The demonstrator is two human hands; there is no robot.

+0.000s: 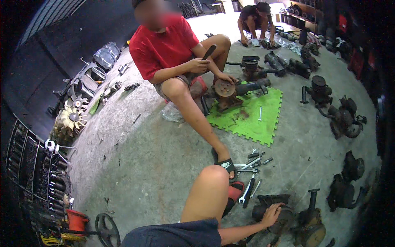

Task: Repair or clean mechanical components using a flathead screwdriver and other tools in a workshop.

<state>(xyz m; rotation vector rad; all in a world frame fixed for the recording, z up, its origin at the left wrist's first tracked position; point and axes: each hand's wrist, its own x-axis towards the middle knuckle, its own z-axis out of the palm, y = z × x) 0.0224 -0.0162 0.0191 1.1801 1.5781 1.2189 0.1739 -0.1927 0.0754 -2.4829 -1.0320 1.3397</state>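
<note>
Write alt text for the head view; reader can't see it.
The wearer's left hand rests on a dark, round metal part on a grey workshop floor. Opposite, a person in a red shirt holds a dark object, the other hand on a rusty part at a green mat; wrenches lie nearer, and a second person crouches farther back.

The grey concrete floor [135,164] carries a green foam mat [263,129] at three o'clock, wrenches [248,170] at four, dark metal assemblies [340,119] from two to five, crumpled clear plastic [173,112] at ten
</note>
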